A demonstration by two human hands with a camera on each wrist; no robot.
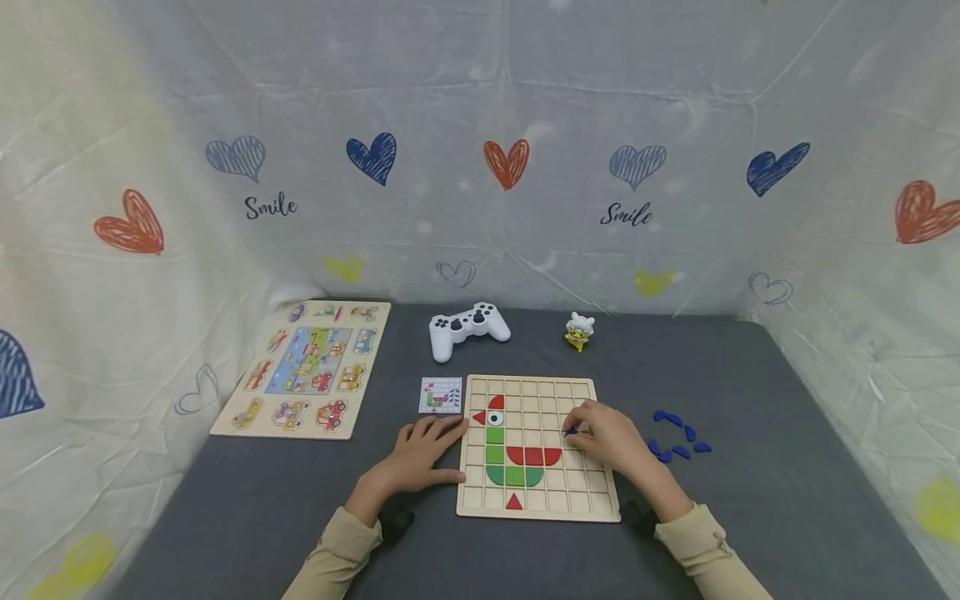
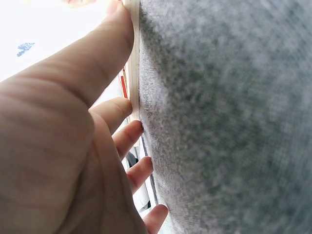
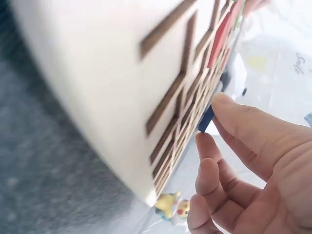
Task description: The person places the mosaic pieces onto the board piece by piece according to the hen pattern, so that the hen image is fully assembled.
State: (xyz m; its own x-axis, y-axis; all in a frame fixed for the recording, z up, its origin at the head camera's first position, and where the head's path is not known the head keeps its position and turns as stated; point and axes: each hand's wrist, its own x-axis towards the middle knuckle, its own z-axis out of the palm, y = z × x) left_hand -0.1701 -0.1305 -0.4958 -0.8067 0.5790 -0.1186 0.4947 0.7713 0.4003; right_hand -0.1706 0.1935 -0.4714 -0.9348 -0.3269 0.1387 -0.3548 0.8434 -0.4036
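A wooden grid board (image 1: 540, 400) lies on the dark table, with red, green and eye-printed pieces set in its squares in the shape of a bird. My left hand (image 1: 417, 457) rests beside it, fingers spread, with the thumb and index fingertip at the board's left edge. Over the right part of the grid, my right hand (image 1: 609, 435) pinches a small blue puzzle piece (image 3: 206, 119) between thumb and fingertips. Several more blue pieces (image 1: 681, 452) lie loose on the table to the right of that hand.
A pattern card (image 1: 441, 395) lies at the board's upper left. Behind stand a white game controller (image 1: 468, 327) and a small figurine (image 1: 579, 331). A wooden picture puzzle (image 1: 300, 371) lies at the far left. Printed cloth (image 1: 480, 233) walls in the table (image 1: 750, 517).
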